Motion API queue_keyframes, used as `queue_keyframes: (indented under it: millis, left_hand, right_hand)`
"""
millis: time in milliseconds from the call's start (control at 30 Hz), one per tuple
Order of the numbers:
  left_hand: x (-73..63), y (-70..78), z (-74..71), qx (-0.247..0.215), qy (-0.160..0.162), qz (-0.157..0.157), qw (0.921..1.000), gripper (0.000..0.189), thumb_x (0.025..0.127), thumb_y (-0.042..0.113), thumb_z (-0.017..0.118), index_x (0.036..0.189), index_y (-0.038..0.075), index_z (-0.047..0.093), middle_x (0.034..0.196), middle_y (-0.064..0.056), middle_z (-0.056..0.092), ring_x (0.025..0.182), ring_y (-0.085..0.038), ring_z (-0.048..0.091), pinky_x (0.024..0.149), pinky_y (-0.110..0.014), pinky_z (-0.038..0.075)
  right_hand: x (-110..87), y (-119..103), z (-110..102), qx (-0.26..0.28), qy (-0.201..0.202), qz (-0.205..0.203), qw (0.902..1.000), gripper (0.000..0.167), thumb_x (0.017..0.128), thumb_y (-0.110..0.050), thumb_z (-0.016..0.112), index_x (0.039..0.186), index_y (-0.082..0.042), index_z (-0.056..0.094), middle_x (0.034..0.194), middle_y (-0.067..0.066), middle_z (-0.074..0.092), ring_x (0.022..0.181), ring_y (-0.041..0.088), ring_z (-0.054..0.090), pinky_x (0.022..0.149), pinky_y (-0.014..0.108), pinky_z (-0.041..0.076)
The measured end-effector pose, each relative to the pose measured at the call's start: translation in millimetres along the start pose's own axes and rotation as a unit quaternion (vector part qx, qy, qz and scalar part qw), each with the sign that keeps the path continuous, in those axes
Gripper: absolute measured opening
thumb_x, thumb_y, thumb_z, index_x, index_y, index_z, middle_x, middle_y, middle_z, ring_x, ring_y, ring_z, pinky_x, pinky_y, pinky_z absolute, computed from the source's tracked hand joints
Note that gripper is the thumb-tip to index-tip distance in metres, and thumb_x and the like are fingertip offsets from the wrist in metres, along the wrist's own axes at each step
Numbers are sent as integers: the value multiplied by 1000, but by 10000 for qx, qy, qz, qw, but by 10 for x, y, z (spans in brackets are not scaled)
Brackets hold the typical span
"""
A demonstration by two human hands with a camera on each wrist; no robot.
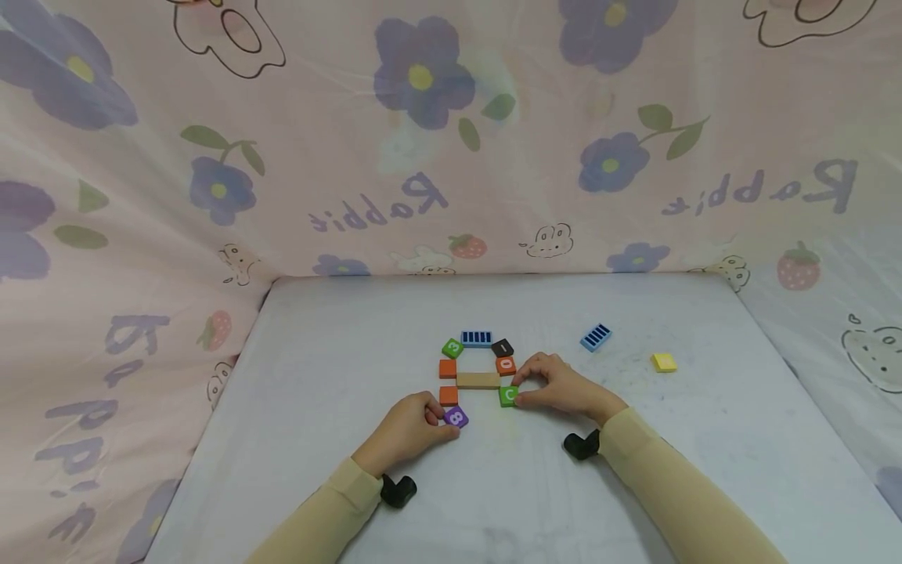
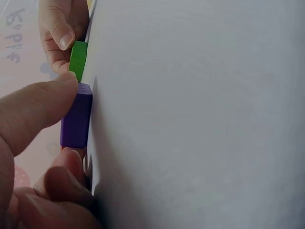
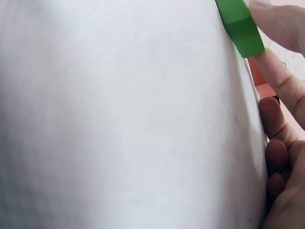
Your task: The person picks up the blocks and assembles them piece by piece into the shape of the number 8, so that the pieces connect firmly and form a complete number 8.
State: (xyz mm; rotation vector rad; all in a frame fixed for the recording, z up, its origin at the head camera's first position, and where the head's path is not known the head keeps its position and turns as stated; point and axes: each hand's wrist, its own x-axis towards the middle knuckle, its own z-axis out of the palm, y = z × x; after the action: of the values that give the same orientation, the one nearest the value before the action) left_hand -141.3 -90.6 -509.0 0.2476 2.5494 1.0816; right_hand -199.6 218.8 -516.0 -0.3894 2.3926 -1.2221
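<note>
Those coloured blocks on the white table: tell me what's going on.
A person's left hand pinches a purple square block, and the right hand holds a green square block, at the near ends of an arch-like outline of small blocks. A tan rectangular block spans its middle, and a blue rectangular block with dark stripes lies at its far end. A similar blue block and a yellow block lie apart to the right.
</note>
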Motion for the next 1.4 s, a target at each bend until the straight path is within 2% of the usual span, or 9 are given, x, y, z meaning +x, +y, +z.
queue_keyframes:
  millis: [367,600,800,933,1033,1233,1333,1400]
  left_hand:
    - [-2,8,-5,-38,5,-49,10000,39,76,43,81,91,13,60,79,1,56,73,-17,51,63,-31,44]
    - [-15,22,-17,-142,-19,-65,9999,39,76,43,81,91,13,60,79,0,57,72,-17,51,61,-31,43]
    - [-16,15,-17,-145,-71,-78,9998,39,76,43,81,92,14,59,80,0,56,73,-16,51,61,-31,43]
    - [-22,16,-22,-181,-74,-60,9998,40,76,44,80,92,14,59,79,0,56,72,-16,51,61,-30,43]
    - [-21,13,-18,-222,-77,-34,9997,40,76,45,80,92,14,59,79,0,57,71,-16,51,60,-30,43]
    - [-18,7,-14,-212,-74,-21,9997,40,77,45,80,92,14,60,78,0,56,72,-16,51,61,-31,43]
    - [-22,5,-20,-206,-56,-34,9998,39,77,44,79,91,14,60,78,0,56,72,-16,51,61,-31,43]
    - [-25,1,-26,-207,-47,-27,9998,39,77,44,79,91,13,60,78,0,56,71,-16,51,60,-31,43]
  right_hand:
    - [2,-2,-13,177,-83,136,9997,30,77,-39,81,101,-26,69,118,-4,53,119,22,35,102,50,24]
    - [-32,-10,-33,260,106,296,9992,31,78,-42,79,102,-26,67,119,-5,56,117,20,43,102,47,28]
    - [-95,22,-107,283,283,547,9977,33,81,-45,75,105,-24,66,112,-2,60,104,21,51,91,40,38]
    - [-187,57,-261,273,608,616,9959,33,85,-41,73,108,-19,65,102,3,63,92,23,55,77,36,45]
    - [-302,130,-446,173,867,627,9941,34,88,-38,71,110,-14,64,102,5,63,90,22,56,73,34,47]
    - [-593,374,-833,-161,1485,746,9860,45,90,-44,66,117,-9,61,110,9,62,96,22,55,73,30,47]
    - [-725,479,-986,-415,1849,853,9782,53,91,-48,63,124,-7,58,116,15,59,99,26,52,72,33,46]
    - [-808,544,-1069,-583,2012,928,9734,59,92,-49,61,130,-6,53,126,20,52,107,31,48,77,38,44]
